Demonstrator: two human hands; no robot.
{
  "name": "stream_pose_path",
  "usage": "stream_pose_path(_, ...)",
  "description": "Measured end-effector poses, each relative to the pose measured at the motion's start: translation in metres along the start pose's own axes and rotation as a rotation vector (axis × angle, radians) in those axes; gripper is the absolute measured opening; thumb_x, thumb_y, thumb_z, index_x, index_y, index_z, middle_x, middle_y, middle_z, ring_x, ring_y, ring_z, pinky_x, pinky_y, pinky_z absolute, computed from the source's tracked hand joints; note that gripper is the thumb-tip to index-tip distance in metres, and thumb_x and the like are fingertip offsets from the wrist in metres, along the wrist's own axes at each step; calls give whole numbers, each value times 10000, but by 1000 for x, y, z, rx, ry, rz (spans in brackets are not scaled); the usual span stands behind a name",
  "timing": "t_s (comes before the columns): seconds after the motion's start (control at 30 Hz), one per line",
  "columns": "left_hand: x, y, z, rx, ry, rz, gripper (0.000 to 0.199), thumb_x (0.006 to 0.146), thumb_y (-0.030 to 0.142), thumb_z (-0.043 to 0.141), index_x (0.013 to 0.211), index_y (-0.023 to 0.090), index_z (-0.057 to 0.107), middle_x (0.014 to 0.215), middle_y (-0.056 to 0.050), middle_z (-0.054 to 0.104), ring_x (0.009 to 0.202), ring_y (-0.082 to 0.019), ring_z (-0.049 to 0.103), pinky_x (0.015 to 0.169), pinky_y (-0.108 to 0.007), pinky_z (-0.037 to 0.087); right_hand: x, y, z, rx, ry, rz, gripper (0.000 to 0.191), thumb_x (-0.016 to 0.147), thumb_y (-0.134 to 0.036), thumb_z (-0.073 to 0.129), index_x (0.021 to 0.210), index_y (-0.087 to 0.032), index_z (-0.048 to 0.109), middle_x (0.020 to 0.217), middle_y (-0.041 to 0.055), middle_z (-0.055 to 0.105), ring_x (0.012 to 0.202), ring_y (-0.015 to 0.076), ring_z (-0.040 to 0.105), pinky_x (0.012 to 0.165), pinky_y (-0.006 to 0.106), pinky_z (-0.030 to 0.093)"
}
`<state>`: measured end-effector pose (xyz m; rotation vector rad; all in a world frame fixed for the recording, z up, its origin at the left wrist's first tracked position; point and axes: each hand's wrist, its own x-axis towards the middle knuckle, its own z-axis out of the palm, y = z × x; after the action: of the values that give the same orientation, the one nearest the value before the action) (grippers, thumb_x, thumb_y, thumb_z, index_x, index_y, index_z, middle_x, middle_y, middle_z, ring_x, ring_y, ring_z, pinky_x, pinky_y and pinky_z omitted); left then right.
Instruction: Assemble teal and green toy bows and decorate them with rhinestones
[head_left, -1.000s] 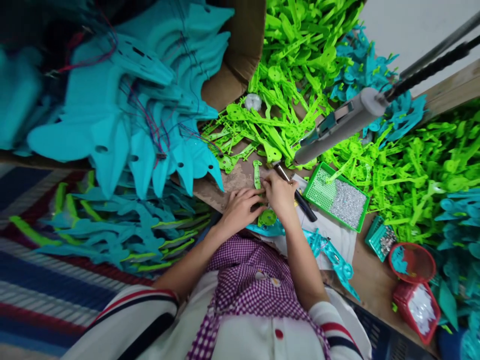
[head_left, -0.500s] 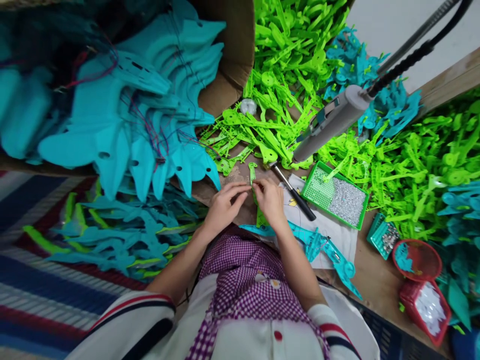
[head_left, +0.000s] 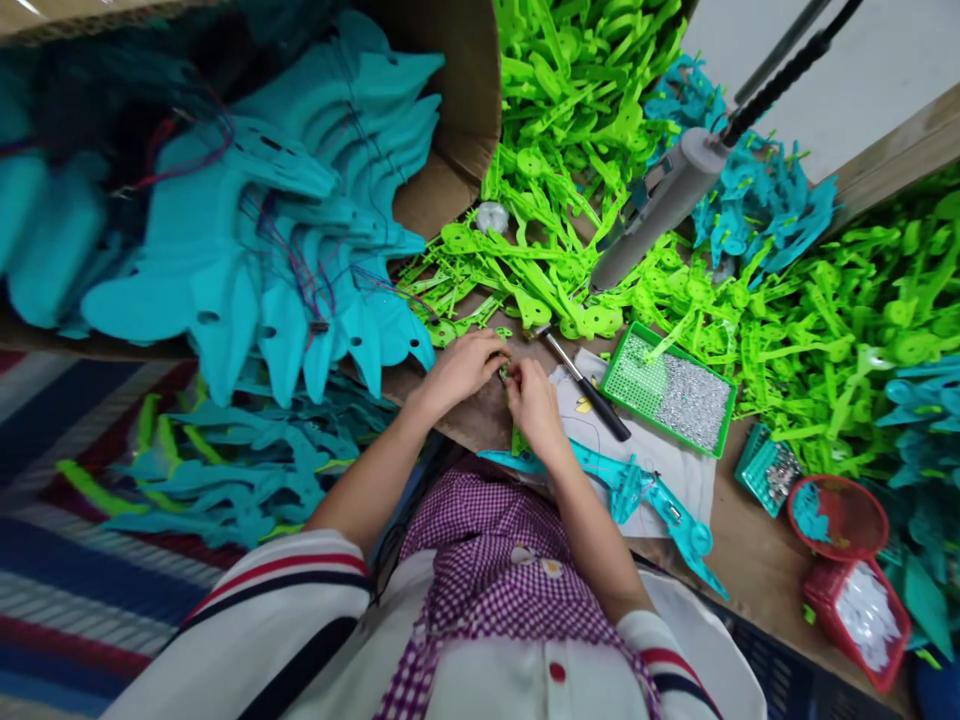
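Note:
My left hand [head_left: 463, 364] is curled over a green plastic part [head_left: 504, 333], whose rounded end shows just beyond my fingers. Close beside it, my right hand [head_left: 534, 404] is closed, thumb and fingertips pinched together at the same part. Something small between the fingertips is too hidden to make out. Below my right wrist lies a long turquoise plastic piece [head_left: 630, 485] on a white cloth [head_left: 701, 505]. A black-handled hammer [head_left: 592, 395] rests to the right of my hands.
A green basket [head_left: 721, 440] of small silvery pieces stands right of the hammer. Heaps of green parts [head_left: 592, 150] lie behind. A grey electric screwdriver [head_left: 660, 205] hangs over them. At left, a cardboard box [head_left: 465, 130] holds turquoise shells [head_left: 187, 200]. Red containers [head_left: 836, 515] sit at right.
My left hand has moved slightly forward and right, its fingers curling over the green part. My right hand has shifted slightly left and stays pinched. Less of the green part shows.

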<state>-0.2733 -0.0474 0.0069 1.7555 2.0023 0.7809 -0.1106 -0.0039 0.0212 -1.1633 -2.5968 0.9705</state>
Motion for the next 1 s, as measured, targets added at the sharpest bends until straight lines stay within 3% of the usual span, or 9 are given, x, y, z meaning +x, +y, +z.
stream_pose_path(0.1, 3, -2, -1, -23, -16, -4, 151, 897, 203, 575, 948, 193, 716, 972, -65, 670, 954, -236, 627, 842, -345, 473, -5, 6, -7, -14, 4, 35, 282, 994, -387, 483, 1169, -188, 578, 1101, 81, 662, 959, 193, 623, 845, 301, 456)
stream_pose_path(0.2, 4, -2, -3, -59, -35, -18, 117, 879, 210, 598, 926, 193, 704, 951, -56, 653, 917, -222, 623, 808, -327, 472, -9, 13, -17, -70, -42, 78, 305, 967, -451, 532, 1059, -179, 635, 1000, 79, 701, 889, 199, 644, 802, 296, 452)
stream_pose_path(0.3, 4, 0, -2, -40, -30, -9, 115, 882, 198, 585, 922, 195, 693, 954, -53, 645, 928, -223, 618, 821, -330, 469, -11, 18, -26, -41, -65, 67, 274, 971, -405, 531, 983, -174, 677, 959, 79, 723, 890, 194, 657, 811, 285, 451)
stream_pose_path(0.43, 3, 0, -1, -19, -26, -12, 120, 891, 189, 569, 922, 192, 685, 966, -55, 639, 942, -227, 610, 836, -337, 465, -13, 21, -32, 172, -100, -30, 269, 988, -311, 478, 1079, -188, 699, 1055, 62, 740, 986, 167, 659, 871, 257, 451)
stream_pose_path(0.7, 7, -2, -1, -24, -58, -44, 97, 869, 192, 592, 888, 186, 687, 949, -54, 627, 939, -231, 606, 830, -332, 450, -13, 32, -21, 299, -123, 11, 188, 891, -338, 627, 881, -170, 710, 797, 8, 713, 732, 137, 611, 702, 227, 423)
stream_pose_path(1.0, 7, 0, -3, 12, -76, -60, 90, 867, 203, 595, 855, 190, 683, 945, -52, 624, 935, -229, 600, 829, -327, 445, -15, 40, -18, 315, -109, -93, 215, 939, -292, 553, 971, -175, 730, 929, 48, 708, 871, 156, 613, 793, 253, 427)
